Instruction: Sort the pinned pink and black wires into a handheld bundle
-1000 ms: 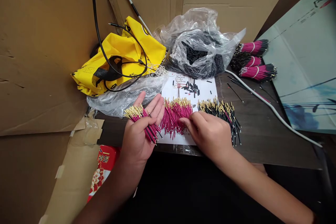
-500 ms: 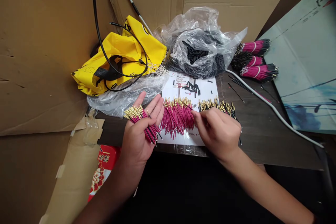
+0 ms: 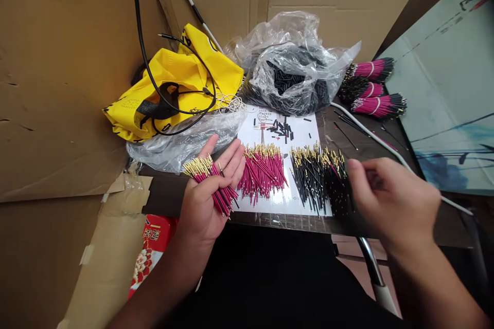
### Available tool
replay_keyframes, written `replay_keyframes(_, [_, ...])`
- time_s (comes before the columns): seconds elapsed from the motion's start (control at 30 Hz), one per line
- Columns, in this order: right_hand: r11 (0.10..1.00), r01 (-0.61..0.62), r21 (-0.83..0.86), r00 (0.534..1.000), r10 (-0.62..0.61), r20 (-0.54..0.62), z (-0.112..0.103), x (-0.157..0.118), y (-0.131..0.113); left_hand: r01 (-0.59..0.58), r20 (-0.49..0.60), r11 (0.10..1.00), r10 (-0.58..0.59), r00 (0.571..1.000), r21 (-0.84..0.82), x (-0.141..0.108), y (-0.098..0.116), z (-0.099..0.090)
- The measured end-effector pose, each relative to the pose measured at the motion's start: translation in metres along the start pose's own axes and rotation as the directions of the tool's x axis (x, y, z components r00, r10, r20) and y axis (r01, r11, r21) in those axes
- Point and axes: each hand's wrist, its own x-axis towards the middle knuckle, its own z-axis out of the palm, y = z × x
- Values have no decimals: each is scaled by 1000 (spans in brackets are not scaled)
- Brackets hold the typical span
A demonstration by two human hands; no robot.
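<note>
A bundle of pink wires with gold tips lies across my left hand, pinned by the thumb while the other fingers stretch out. My right hand is closed, its thumb and forefinger pressed together beside the black wires; a thin dark piece may show at the fingertips, but blur hides what it is. On a white printed sheet lie a pile of pink gold-tipped wires and, to its right, a pile of black gold-tipped wires. Short black tubes are scattered above them.
A clear plastic bag of black tubes stands at the back. Left of it is a yellow bag with a black cable over it. Tied pink-and-black bundles lie at the back right, near a white cable.
My right hand has moved right, away from the pink pile and past the black wires, uncovering that pile. My left hand stays nearly in place with its bundle.
</note>
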Motion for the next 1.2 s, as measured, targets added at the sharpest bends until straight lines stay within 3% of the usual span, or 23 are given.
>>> replay_keyframes(0.1, [983, -149, -109, 973, 165, 160, -5, -8, 33, 29, 49, 999, -28, 998, -16, 1, -2, 1])
replay_keyframes(0.2, [976, -161, -147, 900, 206, 385, -5, -17, 49, 54, 105, 997, -48, 993, -51, 1, -5, 4])
replay_keyframes(0.27, [986, -124, -110, 928, 155, 339, -3, -19, 47, 66, 119, 996, -58, 991, -64, 1, -6, 7])
replay_keyframes(0.37, [991, -112, 76, 993, 108, 46, -4, -13, 21, 73, 136, 995, -64, 989, -65, 0, -7, 13])
replay_keyframes(0.4, [973, -112, 204, 994, 110, 18, -5, -9, 8, 73, 145, 995, -64, 987, -61, 0, -8, 15])
replay_keyframes(0.47, [866, -85, 493, 991, 20, 135, -7, 0, -25, 73, 164, 996, -63, 984, -55, 0, -10, 18])
replay_keyframes(0.5, [793, -79, 605, 962, -98, 253, -8, 4, -43, 71, 172, 996, -61, 983, -53, 1, -11, 19])
replay_keyframes(0.53, [713, -102, 694, 906, -221, 361, -7, 7, -59, 70, 178, 996, -59, 982, -54, 1, -12, 20])
replay_keyframes(0.6, [604, -197, 772, 731, -435, 527, -3, 10, -86, 63, 187, 996, -50, 981, -62, 2, -13, 21])
replay_keyframes(0.63, [582, -221, 783, 680, -483, 551, 1, 10, -96, 57, 188, 996, -44, 981, -65, 2, -13, 22])
replay_keyframes(0.7, [551, -261, 793, 643, -514, 568, 8, 9, -106, 41, 174, 997, -29, 984, -65, 2, -12, 21])
replay_keyframes(0.87, [493, -345, 799, 619, -520, 588, 11, 4, -101, 7, 157, 999, 0, 988, -49, 6, -8, 19])
replay_keyframes(0.97, [523, -311, 794, 641, -501, 582, 1, 0, -82, -44, 135, 998, 49, 990, -41, 12, -5, 16])
replay_keyframes(1.03, [584, -241, 775, 709, -439, 552, -6, -2, -58, -84, 108, 996, 87, 990, -28, 16, -1, 14])
replay_keyframes(1.13, [814, -184, 551, 889, -101, 446, -12, -5, -7, -100, 94, 995, 100, 991, -8, 16, 5, 14])
replay_keyframes(1.2, [956, -172, 237, 932, 81, 352, -13, -6, 27, -83, 98, 997, 83, 992, -5, 13, 6, 16])
